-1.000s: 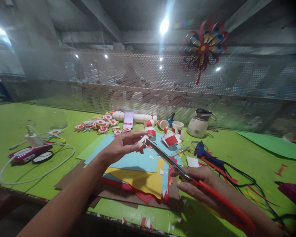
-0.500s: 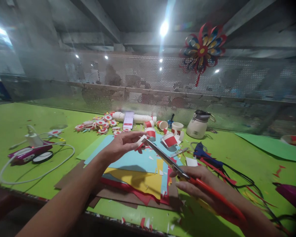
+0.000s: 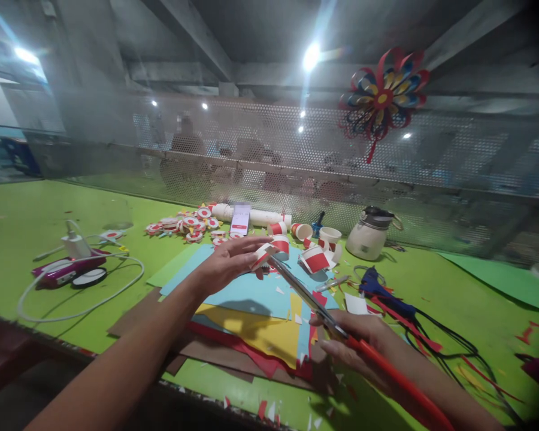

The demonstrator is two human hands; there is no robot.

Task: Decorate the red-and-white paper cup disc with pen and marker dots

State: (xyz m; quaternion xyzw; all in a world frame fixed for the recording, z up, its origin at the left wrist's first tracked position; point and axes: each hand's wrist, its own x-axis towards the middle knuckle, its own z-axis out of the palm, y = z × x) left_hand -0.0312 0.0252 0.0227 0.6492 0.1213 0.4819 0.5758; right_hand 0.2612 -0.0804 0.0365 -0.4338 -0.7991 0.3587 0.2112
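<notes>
My left hand (image 3: 227,263) is raised above the table, pinching a small red and white paper piece (image 3: 263,256) at its fingertips. My right hand (image 3: 363,344) grips red-handled scissors (image 3: 314,302). Their long blades point up and left, and the tips meet the paper piece. Below both hands lies a stack of coloured paper sheets (image 3: 256,317): blue, yellow, red and brown.
Red and white paper cups (image 3: 314,258) and round paper discs (image 3: 188,224) lie at the back. A white jug (image 3: 368,236) stands right of them, a glue gun (image 3: 381,287) with black cable nearer. A white charger and cable (image 3: 78,263) lie left. A paper pinwheel (image 3: 384,93) hangs on mesh.
The view has shifted slightly, so everything sits a bit further right and lower. The scissor tips have stayed at the paper piece in my left hand.
</notes>
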